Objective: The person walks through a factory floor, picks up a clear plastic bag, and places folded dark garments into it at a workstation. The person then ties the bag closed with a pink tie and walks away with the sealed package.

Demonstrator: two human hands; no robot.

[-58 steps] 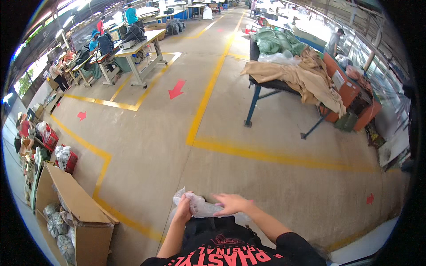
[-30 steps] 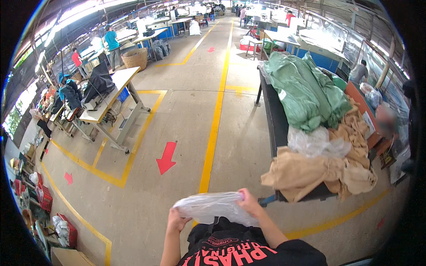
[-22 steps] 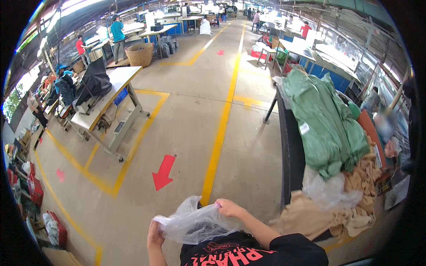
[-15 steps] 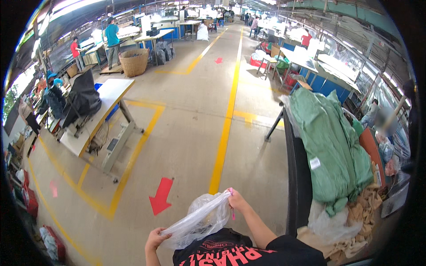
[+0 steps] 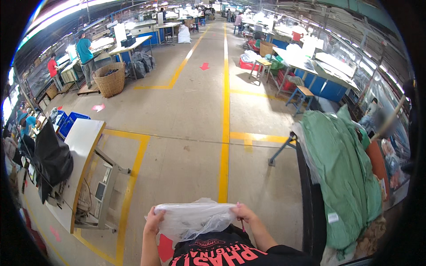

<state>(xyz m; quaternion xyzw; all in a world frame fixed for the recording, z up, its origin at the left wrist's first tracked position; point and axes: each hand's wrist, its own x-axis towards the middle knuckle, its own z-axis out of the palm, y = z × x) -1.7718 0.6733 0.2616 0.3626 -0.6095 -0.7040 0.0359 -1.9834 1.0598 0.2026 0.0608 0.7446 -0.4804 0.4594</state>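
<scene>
On the near side, before the black shirt (image 5: 217,249), a clear plastic film (image 5: 194,218) stretches between the left hand (image 5: 154,220) and the right hand (image 5: 245,213). The fingers of both are closed, each pinching one end. It seems very light, soft, slightly slippery and easy to tear; its ends, I judge, suit holding best.

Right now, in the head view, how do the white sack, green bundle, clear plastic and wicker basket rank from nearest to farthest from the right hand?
From the right hand:
1. Clear plastic: held in that hand, stretching left.
2. Green bundle: off to the right.
3. Wicker basket: ahead on the floor, left side.
4. White sack: farther ahead, left of centre.
</scene>
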